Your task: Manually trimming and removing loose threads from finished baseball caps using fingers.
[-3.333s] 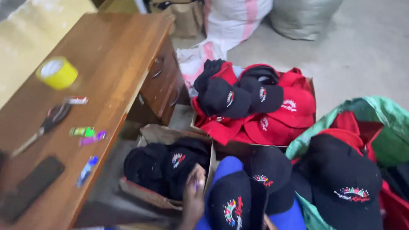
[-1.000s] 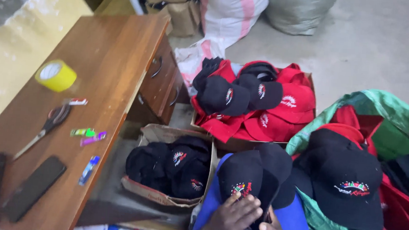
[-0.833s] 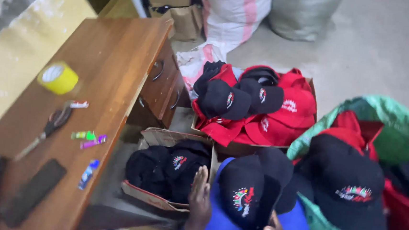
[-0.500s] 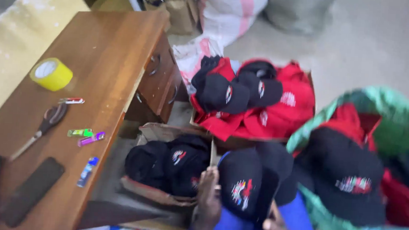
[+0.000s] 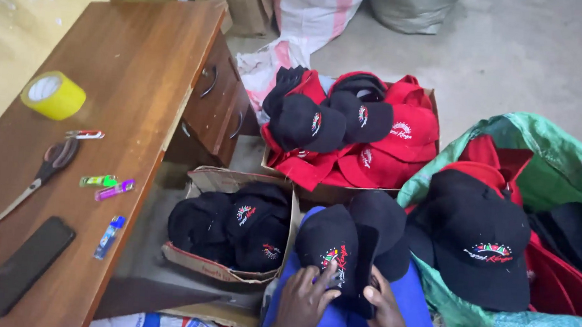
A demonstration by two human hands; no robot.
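A black cap [image 5: 332, 245] with a colourful embroidered badge lies on my blue-clad lap. My left hand [image 5: 301, 304] presses its fingers on the cap's front, by the badge. My right hand [image 5: 385, 307] grips the cap's brim from the right side. A second black cap [image 5: 385, 228] sits just behind it on my lap. To the left, a cardboard box [image 5: 212, 264] holds several black caps [image 5: 232, 224].
A box of red and black caps [image 5: 354, 134] stands further back. A green sack [image 5: 556, 175] of caps lies at the right. The wooden desk [image 5: 127, 70] at the left carries yellow tape [image 5: 53, 95], scissors [image 5: 41, 173], lighters [image 5: 105, 186] and a phone [image 5: 26, 264].
My hands turned the cap on my lap and shifted their grip; the left hand moved from the cap's side onto its front. The view swayed slightly.
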